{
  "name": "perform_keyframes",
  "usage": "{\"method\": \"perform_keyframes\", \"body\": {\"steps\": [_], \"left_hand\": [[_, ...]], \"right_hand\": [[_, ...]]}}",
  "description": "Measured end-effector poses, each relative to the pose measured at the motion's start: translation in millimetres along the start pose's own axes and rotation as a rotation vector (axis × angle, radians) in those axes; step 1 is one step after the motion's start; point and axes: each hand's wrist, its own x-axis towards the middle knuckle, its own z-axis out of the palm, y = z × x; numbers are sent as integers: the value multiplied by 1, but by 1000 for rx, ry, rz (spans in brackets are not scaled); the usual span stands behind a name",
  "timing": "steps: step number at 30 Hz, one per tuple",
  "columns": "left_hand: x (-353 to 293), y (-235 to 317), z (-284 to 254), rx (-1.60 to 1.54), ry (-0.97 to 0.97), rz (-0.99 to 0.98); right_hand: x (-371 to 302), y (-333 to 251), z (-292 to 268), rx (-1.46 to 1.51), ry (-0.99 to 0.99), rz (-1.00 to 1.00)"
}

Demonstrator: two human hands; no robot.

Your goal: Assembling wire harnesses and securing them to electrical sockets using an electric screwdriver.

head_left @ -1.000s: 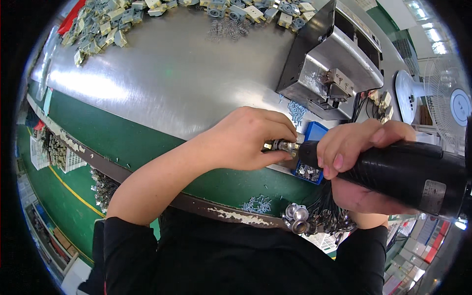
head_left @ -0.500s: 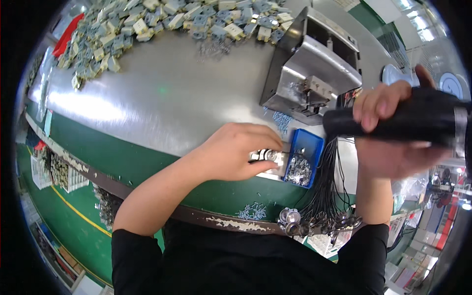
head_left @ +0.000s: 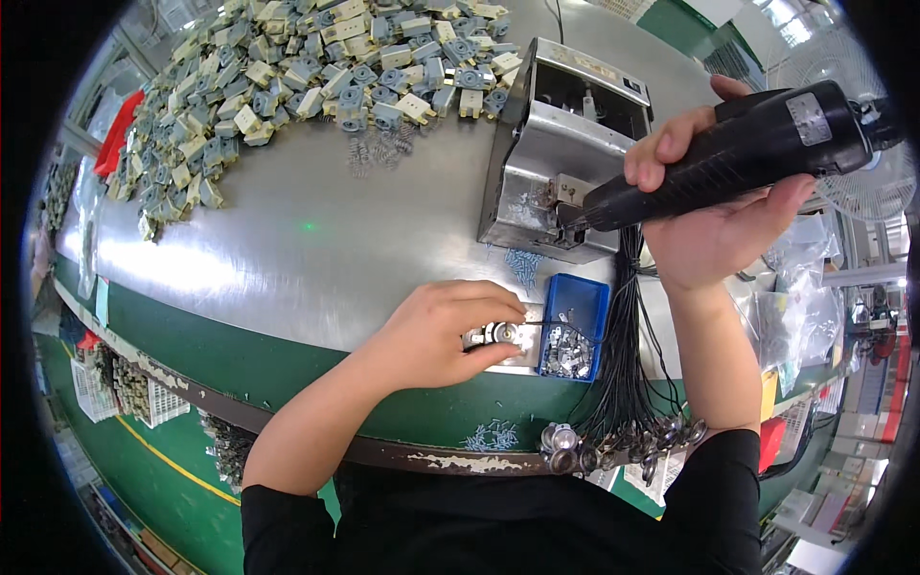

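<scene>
My right hand (head_left: 709, 240) is wrapped round a black electric screwdriver (head_left: 738, 158), its thumb along the underside. The screwdriver's front end is at the mouth of a metal screw feeder (head_left: 551, 149); its bit cannot be made out. Low at the centre, my left hand (head_left: 431, 335) curls thumb and fingers round a small round metal part (head_left: 501, 333) with a black lead. That part rests at a metal plate (head_left: 529, 353) on the bench. Beside the plate is a blue bin (head_left: 578, 289) with small metal clips (head_left: 567, 353) in it.
Grey-and-cream housings (head_left: 364, 72) are heaped at the far left, with loose springs (head_left: 379, 147) before them. Bluish screws lie by the feeder (head_left: 523, 268) and near the front edge (head_left: 493, 436). Black cables (head_left: 621, 355) hang right of the bin, ending in round metal parts (head_left: 565, 448).
My right hand has brought the screwdriver left, its front end now at the feeder's mouth. My left hand keeps its hold at the plate. The whole view has shifted slightly.
</scene>
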Motion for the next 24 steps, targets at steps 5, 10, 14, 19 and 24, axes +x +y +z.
{"method": "perform_keyframes", "body": {"steps": [5, 10, 14, 19, 24], "left_hand": [[0, -1, -1, -6, -4, 0], [0, -1, -2, -3, -5, 12], [-1, -2, -1, 11, 4, 22], [-1, -1, -1, 21, 4, 15], [-2, -1, -2, 12, -14, 10]], "right_hand": [[-1, 5, 1, 52, 4, 23], [-1, 3, 3, -16, 3, 44], [-3, 3, 3, -40, -24, 47], [-3, -1, 8, -77, 28, 65], [0, -3, 9, 50, 78, 26]]}}
